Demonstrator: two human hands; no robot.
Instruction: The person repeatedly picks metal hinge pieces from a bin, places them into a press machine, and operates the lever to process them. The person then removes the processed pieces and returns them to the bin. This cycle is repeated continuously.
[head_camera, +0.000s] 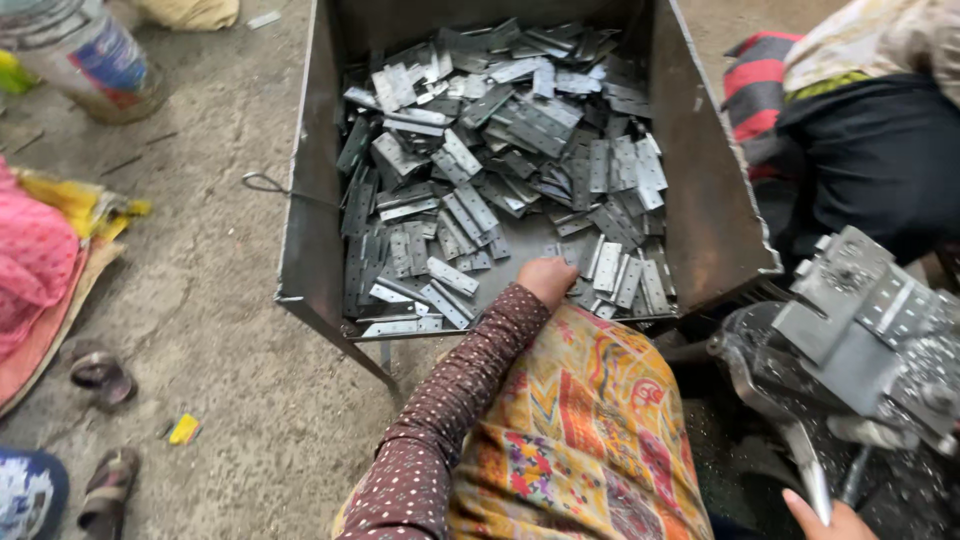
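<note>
Fingertips of the right hand (832, 518), at the bottom right edge of the frame, touch a grey lever (812, 478) on a metal press (868, 330); whether they grip it cannot be told. Above centre, the left hand (545, 279), on a dotted maroon sleeve (450, 400), curls its fingers down onto flat perforated metal plates (500, 150) heaped in a rusty steel bin (305, 230). Small yellow wrapper (184, 429) lies lower left on the concrete; a round tub (85, 55) with a blue, red and white label stands upper left.
</note>
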